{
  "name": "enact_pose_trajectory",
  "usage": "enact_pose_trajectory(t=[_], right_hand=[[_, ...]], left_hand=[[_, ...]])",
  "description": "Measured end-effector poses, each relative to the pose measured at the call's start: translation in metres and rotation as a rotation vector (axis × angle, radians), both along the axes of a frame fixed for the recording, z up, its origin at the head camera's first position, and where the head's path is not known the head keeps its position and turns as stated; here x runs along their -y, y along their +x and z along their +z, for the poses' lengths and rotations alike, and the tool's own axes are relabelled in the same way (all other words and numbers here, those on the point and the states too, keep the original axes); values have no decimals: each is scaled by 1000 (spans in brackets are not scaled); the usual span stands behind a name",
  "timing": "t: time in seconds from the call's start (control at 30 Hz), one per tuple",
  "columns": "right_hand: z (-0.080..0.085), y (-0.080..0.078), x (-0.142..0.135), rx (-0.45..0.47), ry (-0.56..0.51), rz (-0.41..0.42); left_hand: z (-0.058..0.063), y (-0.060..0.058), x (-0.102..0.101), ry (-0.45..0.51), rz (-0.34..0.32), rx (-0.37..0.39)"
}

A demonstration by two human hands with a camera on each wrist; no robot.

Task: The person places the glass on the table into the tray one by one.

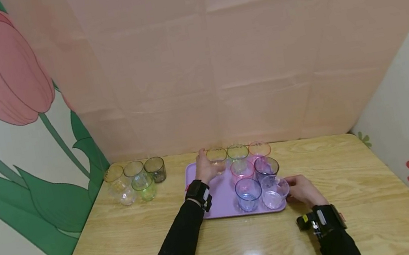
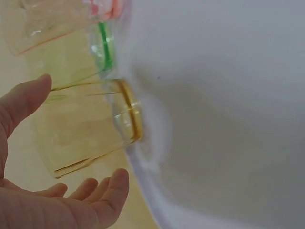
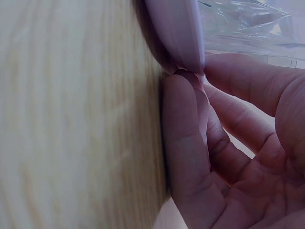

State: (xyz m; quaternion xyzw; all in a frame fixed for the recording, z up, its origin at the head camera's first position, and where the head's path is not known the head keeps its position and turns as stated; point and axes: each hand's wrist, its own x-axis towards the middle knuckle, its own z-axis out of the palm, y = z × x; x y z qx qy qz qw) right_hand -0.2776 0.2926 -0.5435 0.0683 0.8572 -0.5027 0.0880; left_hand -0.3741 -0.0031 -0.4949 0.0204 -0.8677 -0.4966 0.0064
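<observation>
A lilac tray [image 1: 217,202] lies on the table with several tinted glasses standing on it. At its back left, my left hand [image 1: 205,170] is beside a yellow-tinted glass [image 2: 90,124]. The left wrist view shows the thumb right at this glass's rim and the other fingers loosely bent, apart from its side. My right hand [image 1: 305,189] pinches the tray's right edge near the front corner, thumb above and fingers under the rim. Close to that hand stands a clear glass [image 1: 275,197], with a blue-rimmed glass [image 1: 249,199] on its left.
To the left of the tray, several more glasses stand on the table, among them a green one [image 1: 144,189] and a dark grey one [image 1: 157,171]. A wall covered in a pinkish sheet [image 1: 216,76] rises behind the wooden table [image 1: 361,191].
</observation>
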Motion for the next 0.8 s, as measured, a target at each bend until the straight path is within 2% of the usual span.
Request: enact_pose_trajectory(t=[0.17,0.33,0.53,0.63,0.8], right_hand=[[1,1,0,-4,-21,6],[0,1,0,-1,-2,5],[-1,0,-1,-2,2,6],[0,1,-1,-10,6,16],[1,1,0,-15,18,21]], left_hand=[[7,11,6,15,-21,-29],[9,23,17,19,-46,-84],[12,39,30,-47,-58,-175],[12,46,35,-87,-65,-197],[11,52,48,-93,-57,-201]])
